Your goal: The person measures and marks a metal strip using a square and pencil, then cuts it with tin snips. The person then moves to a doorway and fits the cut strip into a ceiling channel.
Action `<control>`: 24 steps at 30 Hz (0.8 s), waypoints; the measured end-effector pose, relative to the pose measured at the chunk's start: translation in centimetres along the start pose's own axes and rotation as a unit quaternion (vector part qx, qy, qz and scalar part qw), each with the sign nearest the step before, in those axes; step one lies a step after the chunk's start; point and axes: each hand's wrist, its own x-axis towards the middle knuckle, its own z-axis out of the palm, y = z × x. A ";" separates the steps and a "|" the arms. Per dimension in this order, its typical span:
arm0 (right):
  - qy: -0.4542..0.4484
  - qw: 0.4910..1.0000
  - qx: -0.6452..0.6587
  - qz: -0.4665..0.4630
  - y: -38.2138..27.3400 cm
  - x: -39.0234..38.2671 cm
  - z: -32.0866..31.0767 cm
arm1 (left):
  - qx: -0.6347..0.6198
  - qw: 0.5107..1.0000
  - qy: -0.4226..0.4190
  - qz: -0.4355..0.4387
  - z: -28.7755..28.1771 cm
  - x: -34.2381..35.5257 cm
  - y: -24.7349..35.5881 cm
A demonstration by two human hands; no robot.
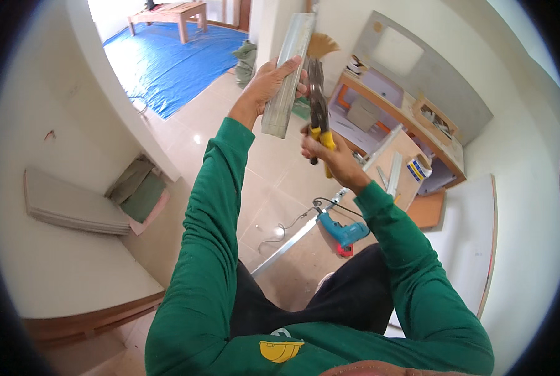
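My left hand [271, 84] is closed around a short length of silvery metal channel [287, 88], held up and slightly tilted. Just right of it, my right hand [334, 156] grips the yellow-and-black handles of metal snips [318, 100]. Their long dark jaws point upward beside the channel and look blurred. I cannot tell whether the jaws touch the metal. A tan, fan-shaped thing [322, 46] shows at the tip of the jaws; whether it is joined to them is unclear.
Below my right forearm, a teal corded drill [344, 230] lies near a long metal strip [292, 243] on the tiled floor. An orange-and-lilac cabinet [380, 93] stands at right. Grey boards [73, 203] are stacked at left. Blue sheeting [173, 66] covers the far floor, under a wooden table [169, 12].
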 end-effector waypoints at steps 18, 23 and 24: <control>-0.164 0.936 -0.310 -0.020 0.1 -4.6 -1.3 | -0.078 0.971 -0.224 0.022 1.7 -4.3 5.6; -0.159 0.934 -0.319 -0.008 -0.9 -5.0 -0.5 | -0.051 0.970 -0.237 0.001 2.4 -3.9 5.1; -0.155 0.937 -0.314 -0.018 -0.7 -5.1 -0.6 | -0.044 0.971 -0.235 0.000 2.8 -4.0 5.1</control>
